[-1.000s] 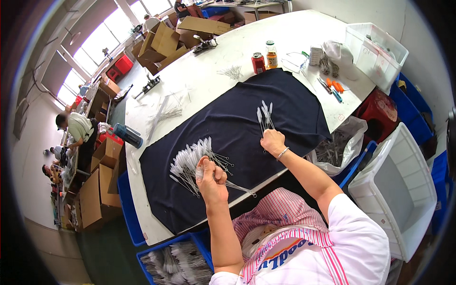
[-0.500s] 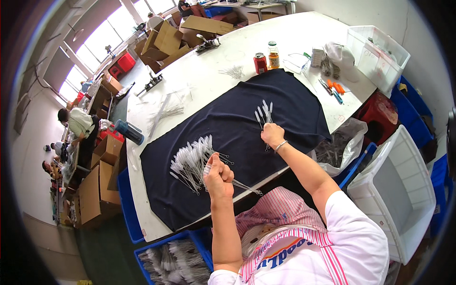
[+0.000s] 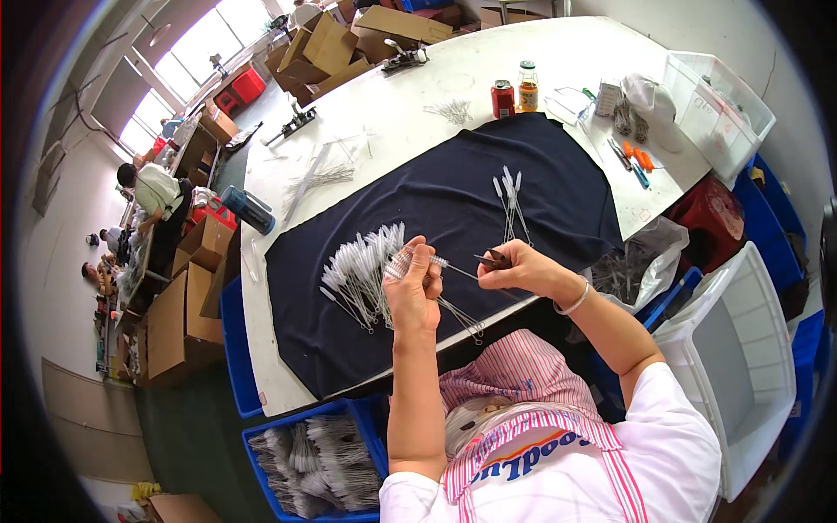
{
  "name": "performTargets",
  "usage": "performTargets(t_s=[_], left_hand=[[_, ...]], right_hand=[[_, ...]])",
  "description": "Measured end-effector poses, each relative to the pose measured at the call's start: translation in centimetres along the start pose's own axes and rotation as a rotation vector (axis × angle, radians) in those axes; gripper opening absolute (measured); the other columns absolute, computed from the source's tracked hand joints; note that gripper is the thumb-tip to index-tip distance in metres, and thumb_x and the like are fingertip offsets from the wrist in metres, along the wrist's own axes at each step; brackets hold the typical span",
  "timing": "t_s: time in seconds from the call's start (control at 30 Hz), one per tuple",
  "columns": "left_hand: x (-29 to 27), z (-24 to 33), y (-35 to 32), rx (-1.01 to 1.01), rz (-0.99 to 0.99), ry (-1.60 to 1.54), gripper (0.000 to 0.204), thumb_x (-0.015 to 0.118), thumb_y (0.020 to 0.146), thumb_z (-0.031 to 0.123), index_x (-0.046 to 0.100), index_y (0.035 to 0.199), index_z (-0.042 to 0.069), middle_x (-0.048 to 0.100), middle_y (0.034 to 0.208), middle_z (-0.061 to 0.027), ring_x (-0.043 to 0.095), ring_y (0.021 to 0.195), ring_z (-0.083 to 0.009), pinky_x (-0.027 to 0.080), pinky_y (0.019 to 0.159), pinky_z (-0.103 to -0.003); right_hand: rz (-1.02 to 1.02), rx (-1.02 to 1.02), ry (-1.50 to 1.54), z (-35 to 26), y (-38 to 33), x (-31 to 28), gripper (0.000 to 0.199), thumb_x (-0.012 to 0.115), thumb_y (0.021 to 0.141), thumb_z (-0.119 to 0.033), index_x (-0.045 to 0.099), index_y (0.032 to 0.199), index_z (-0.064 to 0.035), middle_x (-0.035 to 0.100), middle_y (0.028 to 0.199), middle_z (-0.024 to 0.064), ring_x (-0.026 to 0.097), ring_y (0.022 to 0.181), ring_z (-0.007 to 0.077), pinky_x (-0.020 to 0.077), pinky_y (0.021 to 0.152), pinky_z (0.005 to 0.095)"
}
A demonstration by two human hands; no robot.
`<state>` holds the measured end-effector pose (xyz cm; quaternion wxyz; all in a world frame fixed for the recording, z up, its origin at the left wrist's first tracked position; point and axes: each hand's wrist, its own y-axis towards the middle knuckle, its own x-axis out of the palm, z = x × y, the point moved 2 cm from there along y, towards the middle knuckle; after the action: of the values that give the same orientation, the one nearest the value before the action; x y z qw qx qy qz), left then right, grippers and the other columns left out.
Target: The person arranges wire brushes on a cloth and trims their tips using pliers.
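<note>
Holding a single white bristle brush (image 3: 425,259) in your left hand (image 3: 412,288), you are pinching its bristled end between clenched fingers while the thin wire stem is running across toward your right hand (image 3: 523,268). Your right fingers are closing on a small dark tool (image 3: 493,259), which looks like a cutter or pliers, though it is too small to be sure, and its tip is meeting the stem just beside your left hand.

You are working above the dark cloth (image 3: 453,200) spread over the white counter (image 3: 392,96). A fan-shaped heap of brushes (image 3: 362,270) is lying on the cloth just left of your left hand, and a smaller bunch of brushes (image 3: 509,196) is lying farther out, beyond your right hand.

To do this well, you are best keeping the stem straight and taut between both hands, gripping the bristles lightly so they are not crushing, and setting the tool square to the wire before squeezing. Judging by the two piles, you are wise keeping them well apart so the brushes are not mixing.
</note>
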<state>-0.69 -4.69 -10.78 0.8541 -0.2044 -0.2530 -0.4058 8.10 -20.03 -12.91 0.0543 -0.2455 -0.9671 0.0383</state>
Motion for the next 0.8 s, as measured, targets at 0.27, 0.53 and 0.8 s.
performTargets(t_s=[0.27,0.53,0.8], left_hand=[[0.2,0.5,-1.2,0.084,0.055,-0.005,0.013,0.066,0.079,0.011,0.057,0.086,0.005,0.054,0.065,-0.0004,0.048,0.051,-0.0047,0.026,0.036,-0.014],[0.7,0.4,-1.9,0.105,0.053,-0.008,0.011,0.065,0.080,0.011,0.056,0.085,0.006,0.052,0.064,0.0005,0.047,0.051,-0.0038,0.025,0.036,-0.014],[0.6,0.2,-2.1,0.094,0.033,-0.026,0.010,0.064,0.080,0.008,0.057,0.087,0.005,0.055,0.067,-0.0015,0.048,0.052,-0.0046,0.026,0.037,-0.015]], right_hand=[[0.572,-0.479,-1.061,-2.2,-1.1,3.0,0.024,0.057,0.082,-0.030,0.059,0.086,-0.0057,0.054,0.077,0.0105,0.055,0.072,0.0276,0.0424,0.061,0.0365],[0.606,-0.485,-1.014,-2.5,-0.6,3.5,0.022,0.058,0.080,-0.028,0.060,0.081,-0.0061,0.054,0.074,0.0080,0.053,0.070,0.0254,0.0401,0.063,0.0360],[0.637,-0.517,-0.974,-2.5,-0.8,3.2,0.020,0.060,0.079,-0.028,0.061,0.075,-0.0074,0.054,0.069,0.0069,0.053,0.067,0.0241,0.0395,0.059,0.0354]])
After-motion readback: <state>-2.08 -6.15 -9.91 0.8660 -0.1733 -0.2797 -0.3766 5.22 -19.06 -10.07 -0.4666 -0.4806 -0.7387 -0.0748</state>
